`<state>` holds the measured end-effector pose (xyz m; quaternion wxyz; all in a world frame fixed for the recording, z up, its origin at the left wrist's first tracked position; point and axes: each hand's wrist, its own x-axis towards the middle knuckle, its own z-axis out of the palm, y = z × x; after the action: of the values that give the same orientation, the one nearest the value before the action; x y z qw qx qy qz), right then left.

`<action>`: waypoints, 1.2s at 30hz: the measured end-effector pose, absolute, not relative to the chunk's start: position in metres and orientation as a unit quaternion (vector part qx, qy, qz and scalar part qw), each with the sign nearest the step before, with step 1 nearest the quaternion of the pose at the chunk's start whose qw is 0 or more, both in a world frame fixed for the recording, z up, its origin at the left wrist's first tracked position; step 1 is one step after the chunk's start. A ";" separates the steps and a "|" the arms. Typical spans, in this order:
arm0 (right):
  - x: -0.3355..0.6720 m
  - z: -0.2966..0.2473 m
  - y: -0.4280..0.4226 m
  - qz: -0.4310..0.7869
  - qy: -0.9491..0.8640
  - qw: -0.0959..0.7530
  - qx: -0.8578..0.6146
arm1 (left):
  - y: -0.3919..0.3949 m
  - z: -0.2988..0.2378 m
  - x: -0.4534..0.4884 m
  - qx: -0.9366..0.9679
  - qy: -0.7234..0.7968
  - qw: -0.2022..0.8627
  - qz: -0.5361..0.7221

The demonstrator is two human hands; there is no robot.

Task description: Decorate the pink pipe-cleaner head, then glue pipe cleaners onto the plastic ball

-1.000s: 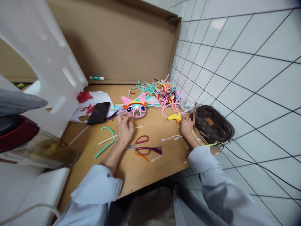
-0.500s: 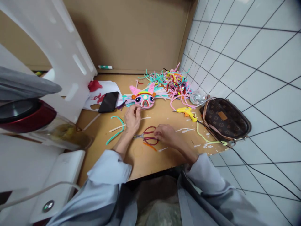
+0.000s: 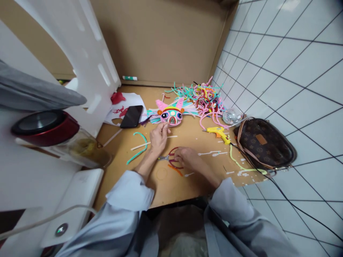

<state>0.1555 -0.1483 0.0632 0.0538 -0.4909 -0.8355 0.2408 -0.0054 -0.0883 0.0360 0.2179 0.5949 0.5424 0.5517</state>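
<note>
My left hand (image 3: 159, 136) is closed in a pinch just below a pink animal face (image 3: 171, 116) made of fuzzy stems, with big blue eyes, upright ears and orange balls. What the pinch holds, if anything, is hidden. Curled over the red handles of a pair of scissors (image 3: 171, 157), my right hand (image 3: 186, 157) covers part of them; the blades point left and lie by my left wrist. An orange stem piece (image 3: 175, 170) rests below the scissors. Left of my left forearm are a curved teal pipe cleaner (image 3: 138, 155) and a pale strip (image 3: 140, 145).
Tangled pipe cleaners (image 3: 206, 98) heap at the back right. A yellow glue gun (image 3: 218, 134), its cable trailing right, lies before a brown handbag (image 3: 268, 142). A black phone (image 3: 132, 116) lies on paper at left, near a red-lidded jug (image 3: 64, 139). White tiles wall the right side.
The camera view has shifted, so the scene sits further right. My right hand has moved left onto the scissors' handles. My left hand stays pinched beneath the pink face.
</note>
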 end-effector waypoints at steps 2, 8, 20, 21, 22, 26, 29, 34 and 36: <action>0.158 0.068 -0.138 0.296 -0.812 0.142 -0.482 | -0.090 0.038 -0.004 0.586 0.532 0.236 0.565; 0.150 0.079 -0.093 0.535 -0.570 0.456 -0.425 | -0.095 0.045 0.005 0.524 0.479 0.311 0.632; 0.136 0.059 -0.090 0.631 -0.477 0.482 -0.377 | -0.095 0.041 0.017 0.376 0.403 0.512 0.658; 0.137 0.059 -0.091 0.632 -0.474 0.484 -0.377 | -0.096 0.042 0.019 0.377 0.389 0.528 0.654; 0.137 0.059 -0.091 0.630 -0.472 0.486 -0.379 | -0.098 0.043 0.021 0.380 0.376 0.540 0.650; 0.138 0.058 -0.092 0.622 -0.477 0.477 -0.396 | -0.102 0.049 0.024 0.388 0.354 0.564 0.637; 0.142 0.059 -0.090 0.591 -0.480 0.503 -0.409 | -0.101 0.052 0.022 0.374 0.362 0.554 0.650; 0.146 0.061 -0.088 0.547 -0.511 0.536 -0.390 | -0.100 0.053 0.017 0.408 0.368 0.558 0.622; 0.146 0.061 -0.088 0.537 -0.524 0.536 -0.387 | -0.101 0.051 0.017 0.425 0.372 0.568 0.599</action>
<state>0.1457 -0.0878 0.0608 0.5365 -0.3872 -0.5237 0.5367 0.0174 -0.1005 0.0510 0.5678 0.4251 0.3723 0.5986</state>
